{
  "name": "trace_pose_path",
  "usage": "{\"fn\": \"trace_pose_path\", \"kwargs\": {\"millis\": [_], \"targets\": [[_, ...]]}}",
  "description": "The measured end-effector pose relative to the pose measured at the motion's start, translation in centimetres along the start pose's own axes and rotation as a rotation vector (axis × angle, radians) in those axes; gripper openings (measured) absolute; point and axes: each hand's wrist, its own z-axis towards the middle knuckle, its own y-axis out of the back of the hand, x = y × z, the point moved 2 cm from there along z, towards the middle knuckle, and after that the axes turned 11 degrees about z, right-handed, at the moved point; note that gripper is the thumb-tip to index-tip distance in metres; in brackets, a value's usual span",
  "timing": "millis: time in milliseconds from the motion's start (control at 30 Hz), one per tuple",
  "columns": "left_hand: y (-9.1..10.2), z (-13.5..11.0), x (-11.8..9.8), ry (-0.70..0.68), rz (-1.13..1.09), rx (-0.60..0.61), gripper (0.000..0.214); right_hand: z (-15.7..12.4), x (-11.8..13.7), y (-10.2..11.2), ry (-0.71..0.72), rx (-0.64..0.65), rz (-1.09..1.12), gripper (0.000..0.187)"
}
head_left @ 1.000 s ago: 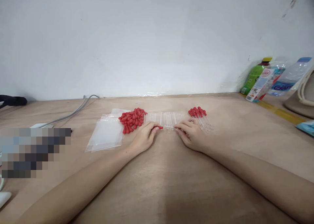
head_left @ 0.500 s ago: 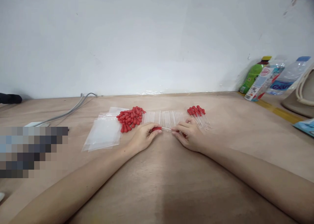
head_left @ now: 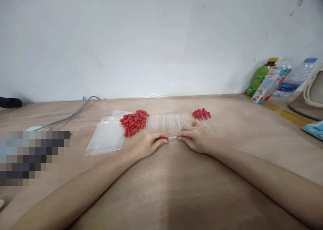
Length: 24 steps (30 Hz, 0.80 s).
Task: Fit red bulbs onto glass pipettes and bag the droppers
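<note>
My left hand (head_left: 150, 144) pinches a red rubber dropper bulb (head_left: 165, 139) between thumb and fingers. From the bulb's end a thin clear dropper tube (head_left: 173, 138) runs across to my right hand (head_left: 194, 140), whose thumb and fingers close on its other end. How far the tube sits inside the bulb is hidden. Just beyond the hands lies a row of clear tubes (head_left: 168, 121). Left of that row is a heap of loose red bulbs (head_left: 133, 123). Behind my right hand, several droppers with red bulbs (head_left: 202, 114) lie side by side.
Clear zip bags (head_left: 107, 139) lie flat to the left of the heap. A grey cable (head_left: 73, 114) curves along the table at the back left. Bottles (head_left: 271, 82) and a hat (head_left: 308, 95) stand at the far right, near a blue packet (head_left: 314, 132).
Both hands have come slightly closer to me with the bulb and tube between them. The heap, the tube row and the droppers on the right stay as they were.
</note>
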Motion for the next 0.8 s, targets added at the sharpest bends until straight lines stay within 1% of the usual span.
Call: {"fn": "trace_pose_path", "kwargs": {"millis": [167,467,667,800], "targets": [[-0.1,0.0,0.1,0.006,0.016,-0.001,0.013,0.0,0.6,0.0,0.008,-0.019,-0.096,0.023],[-0.1,0.0,-0.2,-0.019,0.059,-0.012,0.012,0.1,1.2,-0.4,0.013,-0.036,-0.09,0.025],[-0.1,0.1,-0.2,-0.044,0.077,-0.003,0.014,0.5,1.8,-0.4,0.012,0.023,-0.099,0.026],[-0.1,0.2,-0.4,-0.063,0.107,0.004,0.015,0.6,1.9,-0.5,0.011,0.033,-0.086,0.026]]}}
